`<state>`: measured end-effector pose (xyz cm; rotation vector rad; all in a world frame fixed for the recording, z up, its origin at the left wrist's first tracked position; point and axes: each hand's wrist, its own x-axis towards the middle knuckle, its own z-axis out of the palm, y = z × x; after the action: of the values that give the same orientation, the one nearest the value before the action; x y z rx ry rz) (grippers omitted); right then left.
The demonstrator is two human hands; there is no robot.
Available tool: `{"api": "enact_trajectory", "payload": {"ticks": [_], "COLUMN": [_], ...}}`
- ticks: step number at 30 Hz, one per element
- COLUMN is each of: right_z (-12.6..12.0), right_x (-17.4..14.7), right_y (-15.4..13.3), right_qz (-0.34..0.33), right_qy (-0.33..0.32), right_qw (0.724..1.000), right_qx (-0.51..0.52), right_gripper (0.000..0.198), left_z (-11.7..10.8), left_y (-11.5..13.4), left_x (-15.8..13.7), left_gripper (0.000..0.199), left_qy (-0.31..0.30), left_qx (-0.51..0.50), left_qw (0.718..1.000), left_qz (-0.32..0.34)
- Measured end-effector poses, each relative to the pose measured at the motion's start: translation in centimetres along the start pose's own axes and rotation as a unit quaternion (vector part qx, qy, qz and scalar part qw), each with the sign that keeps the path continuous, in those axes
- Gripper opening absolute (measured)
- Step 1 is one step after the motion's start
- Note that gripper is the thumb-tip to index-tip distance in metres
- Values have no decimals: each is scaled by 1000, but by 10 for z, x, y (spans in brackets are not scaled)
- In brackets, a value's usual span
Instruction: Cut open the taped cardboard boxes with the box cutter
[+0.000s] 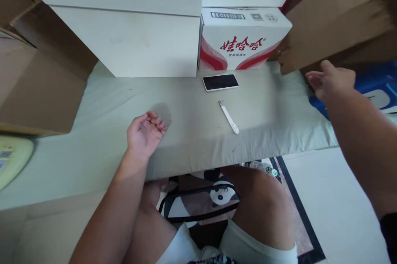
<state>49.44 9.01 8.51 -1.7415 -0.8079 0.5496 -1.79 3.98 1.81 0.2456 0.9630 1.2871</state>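
My left hand (147, 131) rests palm up on the pale green cloth (180, 140), fingers loosely curled, nothing in it. At the right, my right hand (331, 80) reaches beside a brown cardboard box (335, 24) with blurred edges. Its thumb and fingers are apart; I see nothing gripped, and cannot tell whether they touch the cardboard. Beneath that hand lies a blue package (380, 82) with a white patch. Between my hands are a phone (221, 82) with a dark screen and a slim white tool (228, 117) with a small metal tip.
Large white boxes (139, 44) stand along the back, next to a white-and-red carton (245, 44). A brown carton (40, 86) and a pale yellow-green container (14, 158) are at the left. Below the front edge, a clear plastic bottle (260, 166) lies beside my knee.
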Motion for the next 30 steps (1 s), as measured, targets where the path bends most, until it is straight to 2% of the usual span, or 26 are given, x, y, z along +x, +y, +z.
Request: {"api": "enact_trajectory", "payload": {"ticks": [3,5,7,9,12,14,16,19,23,25,27,29,30], "right_z": [32,46,54,61,79,101,132,193,287,328,362,389,400], "right_x": [-4,-29,-58,-84,-113,-132,-153,-193,-265,-309,-353,-393,-409], "right_y": [3,13,24,27,15,-3,-23,-50,-86,-109,-135,-161,-172], "right_qz": [60,98,125,136,121,96,58,-10,-104,-238,-364,-457,-490], "right_qy": [26,2,-28,-53,-107,-159,-218,-314,-437,-494,-517,-532,-525], "right_qw": [998,995,992,989,985,980,970,943,883,819,753,686,664], "right_qx": [8,2,-11,-28,-53,-71,-89,-111,-133,-165,-181,-192,-208], "right_gripper": [18,13,13,13,10,10,7,8,14,16,24,36,42], "left_z": [-2,-4,-7,-9,-12,-14,-19,-32,-51,-59,-67,-76,-79], "left_y": [6,12,18,23,29,34,42,59,79,87,94,100,102], "left_x": [-2,-4,-7,-11,-18,-24,-29,-36,-44,-46,-45,-44,-43], "left_gripper": [25,23,30,38,41,44,48,53,51,49,48,47,47], "left_qy": [-12,-28,-38,-23,10,18,20,16,47,74,97,125,139], "left_qx": [1,4,1,-7,-21,-35,-57,-91,-124,-142,-166,-191,-200], "left_qw": [1000,1000,999,999,1000,999,998,995,989,983,973,960,954], "left_qz": [4,-1,-16,-28,-16,0,12,27,64,93,127,161,175]}}
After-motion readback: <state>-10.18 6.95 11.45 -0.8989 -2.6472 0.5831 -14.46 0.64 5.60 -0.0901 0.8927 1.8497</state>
